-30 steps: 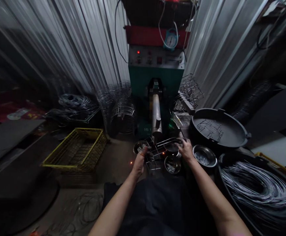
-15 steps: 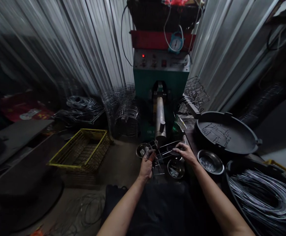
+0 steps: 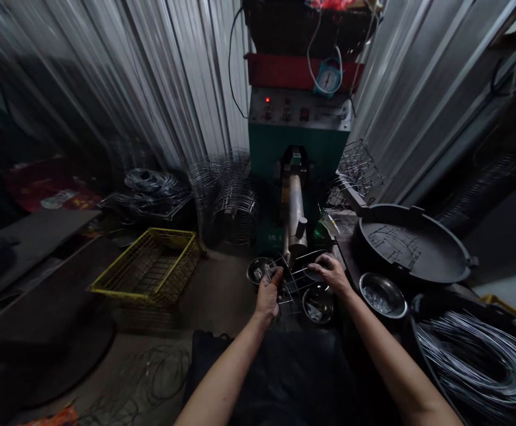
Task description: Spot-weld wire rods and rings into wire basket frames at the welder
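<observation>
Hands both closed on a wire frame (image 3: 294, 279), held just under the near end of the machine's steel cylinder (image 3: 296, 213). Left hand (image 3: 269, 294) wrapped in a fist round the frame's left edge, thumb up by something small and reddish (too blurred to name). Right hand (image 3: 330, 273) curled over the frame's far right rim, fingers folded down on the wire. Frame itself thin, bright silver, a small open grid of straight rods crossing at right angles, tilted, its lower part hanging toward the dark lap. Below and around it, three small steel bowls: one to the left (image 3: 260, 270), one near and right under the frame (image 3: 317, 303), one further right (image 3: 383, 294) with small metal bits inside. Right again, a broad black round tray (image 3: 413, 251) with bent wire pieces, and a coil of shiny wire (image 3: 480, 364) nearer. Left on the floor, a yellow wire basket (image 3: 151, 266). Far, the green machine body (image 3: 300, 145) with a red lamp lit.
</observation>
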Motion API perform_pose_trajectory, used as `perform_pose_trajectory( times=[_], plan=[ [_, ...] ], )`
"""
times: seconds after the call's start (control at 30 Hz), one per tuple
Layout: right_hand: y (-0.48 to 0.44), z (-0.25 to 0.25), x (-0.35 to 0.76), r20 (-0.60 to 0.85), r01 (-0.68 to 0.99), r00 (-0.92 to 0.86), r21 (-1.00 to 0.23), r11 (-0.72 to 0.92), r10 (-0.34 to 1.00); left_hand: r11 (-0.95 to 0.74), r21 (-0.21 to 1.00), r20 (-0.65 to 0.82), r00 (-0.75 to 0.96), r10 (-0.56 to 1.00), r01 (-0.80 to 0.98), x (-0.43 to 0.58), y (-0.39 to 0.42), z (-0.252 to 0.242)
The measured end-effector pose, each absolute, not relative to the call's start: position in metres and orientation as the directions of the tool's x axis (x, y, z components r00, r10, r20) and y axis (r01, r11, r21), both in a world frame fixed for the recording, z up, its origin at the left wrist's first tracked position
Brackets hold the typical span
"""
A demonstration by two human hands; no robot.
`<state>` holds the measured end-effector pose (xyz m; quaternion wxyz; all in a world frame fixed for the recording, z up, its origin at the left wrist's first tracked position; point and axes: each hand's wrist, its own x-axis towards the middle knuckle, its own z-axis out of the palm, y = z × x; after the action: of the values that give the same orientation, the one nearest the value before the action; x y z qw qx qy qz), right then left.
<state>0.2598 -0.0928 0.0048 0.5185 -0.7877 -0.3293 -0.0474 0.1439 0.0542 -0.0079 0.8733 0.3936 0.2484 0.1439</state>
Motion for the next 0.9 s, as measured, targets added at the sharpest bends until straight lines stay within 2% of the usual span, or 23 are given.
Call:
perform_pose_trajectory(
  times=[0.33,0.57,0.9],
  plan=[
    [-0.085,0.005,0.268,0.466,0.613,0.755,-0.752,-0.242,0.462,0.637,0.768,-0.301,0.846,0.440,-0.058,0.150,0.059,-0.008],
    [-0.085,0.003,0.274,0.378,0.542,0.782,-0.806,-0.240,0.495,0.636,0.771,-0.316,0.847,0.428,-0.034,0.151,0.061,-0.001],
    [-0.085,0.003,0.274,0.403,0.552,0.780,-0.804,-0.222,0.479,0.668,0.742,-0.321,0.851,0.416,-0.046,0.153,0.063,-0.004]
  ],
)
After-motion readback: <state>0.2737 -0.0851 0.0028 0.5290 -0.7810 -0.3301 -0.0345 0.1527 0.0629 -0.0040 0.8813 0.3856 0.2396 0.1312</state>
